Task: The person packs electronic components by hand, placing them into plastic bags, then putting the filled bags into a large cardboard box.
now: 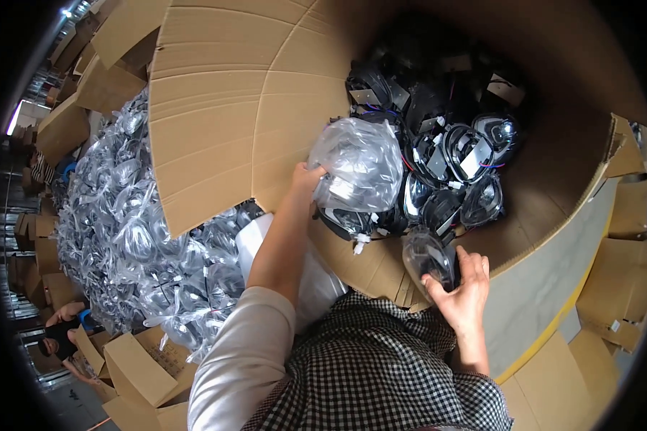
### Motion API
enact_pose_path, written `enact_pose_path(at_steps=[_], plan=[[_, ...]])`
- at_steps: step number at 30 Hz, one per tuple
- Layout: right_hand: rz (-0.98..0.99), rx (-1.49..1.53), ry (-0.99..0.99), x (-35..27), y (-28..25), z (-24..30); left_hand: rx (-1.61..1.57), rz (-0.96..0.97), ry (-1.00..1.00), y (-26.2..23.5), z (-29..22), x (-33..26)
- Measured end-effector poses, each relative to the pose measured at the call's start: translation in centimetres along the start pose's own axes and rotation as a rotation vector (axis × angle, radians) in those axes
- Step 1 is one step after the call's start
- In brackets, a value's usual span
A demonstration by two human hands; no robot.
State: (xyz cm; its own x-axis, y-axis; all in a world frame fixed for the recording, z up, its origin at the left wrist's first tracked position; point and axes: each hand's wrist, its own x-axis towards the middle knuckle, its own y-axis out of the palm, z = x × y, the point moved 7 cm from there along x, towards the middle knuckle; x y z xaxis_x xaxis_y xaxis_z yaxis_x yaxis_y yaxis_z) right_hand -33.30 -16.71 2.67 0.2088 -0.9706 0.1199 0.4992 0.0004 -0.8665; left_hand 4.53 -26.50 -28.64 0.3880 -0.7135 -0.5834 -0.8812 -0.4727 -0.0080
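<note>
My left hand (310, 181) reaches over the near edge of a deep cardboard box (208, 93), its fingers closed on a clear plastic bag (358, 161). The bag is puffed out; whether anything is in it I cannot tell. Lower right, my right hand (461, 287) grips a dark, rounded lamp unit (428, 257) with a glossy clear cover, thumb on the near side, just at the box's rim. Inside the box lie several similar lamp units (471, 152) with black housings, coloured wires and white plugs. Those deeper in are lost in shadow.
Left of the box spreads a large heap of clear-bagged units (140, 237). White plastic sheeting (309, 280) lies beneath my left forearm. Open cartons (147, 370) stand at lower left, where a person in dark clothing (61, 341) is at work. Flattened cardboard (553, 381) lies at lower right.
</note>
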Motion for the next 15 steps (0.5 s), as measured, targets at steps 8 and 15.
enact_pose_path(at_steps=[8, 15], plan=[[-0.124, -0.296, 0.004, 0.4, -1.4, -0.3, -0.3, 0.272, 0.435, 1.5, -15.2, -18.8], [0.152, 0.234, -0.593, -1.2, -4.9, 10.2, -0.337, 0.443, 0.357, 1.2, -13.8, -26.6]])
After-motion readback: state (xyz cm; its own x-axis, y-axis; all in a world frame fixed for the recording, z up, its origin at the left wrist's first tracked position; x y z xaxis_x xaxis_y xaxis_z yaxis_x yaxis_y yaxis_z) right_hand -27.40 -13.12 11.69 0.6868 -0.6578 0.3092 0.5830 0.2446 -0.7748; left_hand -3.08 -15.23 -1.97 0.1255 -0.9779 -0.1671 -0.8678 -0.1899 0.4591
